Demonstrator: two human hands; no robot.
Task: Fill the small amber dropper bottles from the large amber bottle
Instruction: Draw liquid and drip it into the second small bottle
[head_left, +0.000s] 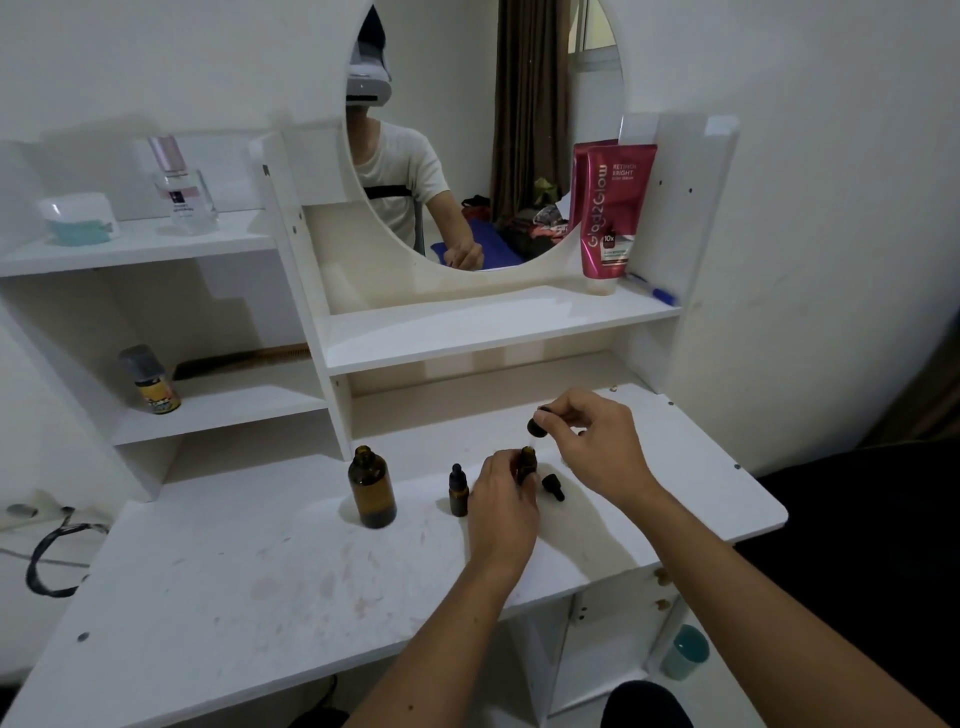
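Observation:
The large amber bottle (371, 491) stands uncapped on the white desk (260, 587), left of my hands. A small amber dropper bottle (458, 491) with its black cap on stands just right of it. My left hand (501, 512) grips a second small amber bottle (525, 462), open at the top. My right hand (597, 441) holds a black dropper (537, 423) by its bulb just above that bottle's mouth. Another black dropper cap (553, 486) lies on the desk between my hands.
Shelves rise behind the desk with a round mirror (519, 104), a pink tube (610, 213), a perfume bottle (182, 187), a white jar (78, 218) and a small spray can (153, 382). A black cable (47, 556) hangs at the left. A teal cup (685, 652) sits low right.

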